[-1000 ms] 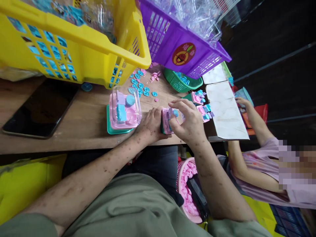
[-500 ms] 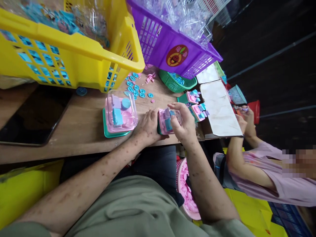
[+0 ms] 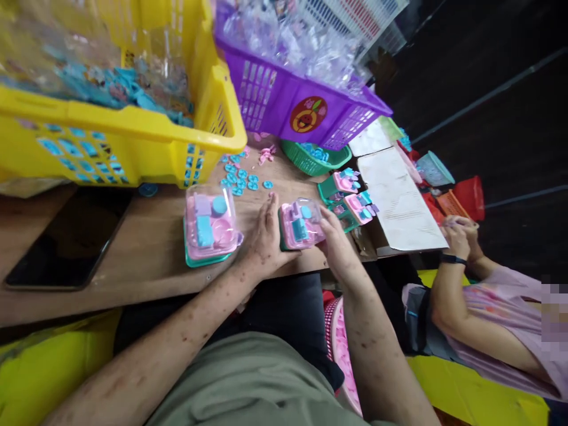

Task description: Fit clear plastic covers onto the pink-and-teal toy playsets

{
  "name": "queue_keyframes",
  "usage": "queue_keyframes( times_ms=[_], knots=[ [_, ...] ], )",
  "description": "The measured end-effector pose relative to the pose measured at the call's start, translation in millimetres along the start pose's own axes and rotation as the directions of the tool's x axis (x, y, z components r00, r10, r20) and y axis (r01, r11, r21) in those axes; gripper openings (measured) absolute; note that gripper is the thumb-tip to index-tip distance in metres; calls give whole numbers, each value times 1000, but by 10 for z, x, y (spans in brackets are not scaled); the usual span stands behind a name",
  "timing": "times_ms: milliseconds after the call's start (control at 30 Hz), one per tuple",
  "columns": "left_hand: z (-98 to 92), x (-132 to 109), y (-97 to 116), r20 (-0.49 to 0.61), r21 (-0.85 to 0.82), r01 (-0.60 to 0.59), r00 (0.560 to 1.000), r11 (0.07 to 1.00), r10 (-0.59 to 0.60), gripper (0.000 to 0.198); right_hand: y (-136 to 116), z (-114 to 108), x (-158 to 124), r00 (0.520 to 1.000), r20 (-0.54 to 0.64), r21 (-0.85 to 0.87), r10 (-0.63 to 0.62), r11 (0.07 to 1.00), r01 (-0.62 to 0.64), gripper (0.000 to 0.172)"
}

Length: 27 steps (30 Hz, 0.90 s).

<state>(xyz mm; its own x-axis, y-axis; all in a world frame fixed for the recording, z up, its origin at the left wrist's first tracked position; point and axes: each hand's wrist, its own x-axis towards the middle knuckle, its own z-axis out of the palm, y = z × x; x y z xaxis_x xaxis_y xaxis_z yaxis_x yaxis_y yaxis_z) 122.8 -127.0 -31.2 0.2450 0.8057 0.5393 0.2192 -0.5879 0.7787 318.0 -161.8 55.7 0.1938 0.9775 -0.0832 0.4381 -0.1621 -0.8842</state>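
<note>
A small pink-and-green toy box point(image 3: 298, 228) with a clear lid stands on the table between my two hands. Inside the lid are a purple piece, a blue block and a round blue piece. My left hand point(image 3: 266, 236) rests against its left side, fingers pointing forward and thumb along the near edge. My right hand point(image 3: 341, 248) grips the right side, fingertips on the clear lid. To the left stands a similar lidded toy box point(image 3: 210, 228). Two toy boxes without clear lids, a farther one point(image 3: 339, 184) and a nearer one point(image 3: 352, 210), are beyond my right hand.
Loose blue wheels point(image 3: 242, 177) lie near a green basket point(image 3: 315, 163). A yellow crate point(image 3: 133, 127) and a purple crate point(image 3: 266, 100) line the back. A phone point(image 3: 66, 236) lies left. At right are a white carton point(image 3: 397, 201) and a co-worker's hands point(image 3: 459, 234).
My right hand has moved from over the top of the toy box to its right side, and the clear lid now shows on it. The view has shifted slightly.
</note>
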Motion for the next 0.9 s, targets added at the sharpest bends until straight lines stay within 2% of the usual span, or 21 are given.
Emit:
queue_keyframes(
  times_ms=[33, 100, 167, 233, 333, 400, 433, 500, 533, 567, 633, 700, 733, 833, 900],
  knots=[
    [-66, 12, 110, -32, 26, -46, 998, 999, 47, 150, 32, 55, 9, 1000, 17, 34, 20, 999, -20, 74],
    [-245, 46, 388, -40, 104, -166, 985, 981, 171, 134, 60, 193, 56, 999, 25, 58, -42, 998, 41, 73],
    [-432, 94, 660, 43, 218, -286, 958, 933, 284, 108, 51, 313, 132, 988, 18, 56, -153, 987, 152, 70],
    [-567, 155, 835, 152, 377, -326, 945, 867, 290, 82, 34, 344, 206, 970, -1, 34, -244, 969, 244, 66],
    [-658, 258, 853, 251, 607, -308, 949, 733, 192, 54, 86, 149, 283, 938, -85, -127, -337, 937, 325, 50],
    [-718, 317, 764, 279, 691, -318, 946, 649, 166, 47, 201, -113, 334, 882, -218, -338, -418, 880, 333, 40],
    [-768, 341, 716, 287, 715, -327, 943, 619, 167, 47, 278, -261, 368, 839, -305, -450, -450, 845, 290, 38],
    [-909, 377, 652, 311, 738, -346, 936, 579, 163, 48, 449, -543, 456, 742, -488, -606, -460, 790, 92, 45],
    [-989, 391, 646, 327, 744, -353, 933, 568, 151, 48, 535, -661, 507, 703, -564, -633, -434, 773, -31, 52],
    [-1064, 405, 659, 342, 748, -355, 930, 561, 132, 48, 615, -756, 559, 685, -614, -637, -393, 758, -136, 61],
    [-1157, 433, 735, 355, 759, -344, 930, 553, 91, 42, 753, -876, 646, 713, -634, -632, -301, 733, -253, 73],
    [-1135, 467, 839, 352, 765, -330, 933, 553, 72, 41, 858, -929, 689, 755, -609, -626, -243, 731, -270, 74],
    [-1081, 486, 883, 358, 758, -334, 931, 561, 71, 47, 898, -944, 686, 765, -598, -620, -238, 743, -254, 73],
    [-844, 534, 924, 437, 698, -376, 898, 610, 53, 62, 975, -995, 575, 772, -561, -583, -300, 804, -112, 75],
    [-716, 557, 872, 504, 663, -388, 864, 640, 2, 58, 991, -1045, 429, 796, -491, -545, -354, 838, 37, 86]
  ],
)
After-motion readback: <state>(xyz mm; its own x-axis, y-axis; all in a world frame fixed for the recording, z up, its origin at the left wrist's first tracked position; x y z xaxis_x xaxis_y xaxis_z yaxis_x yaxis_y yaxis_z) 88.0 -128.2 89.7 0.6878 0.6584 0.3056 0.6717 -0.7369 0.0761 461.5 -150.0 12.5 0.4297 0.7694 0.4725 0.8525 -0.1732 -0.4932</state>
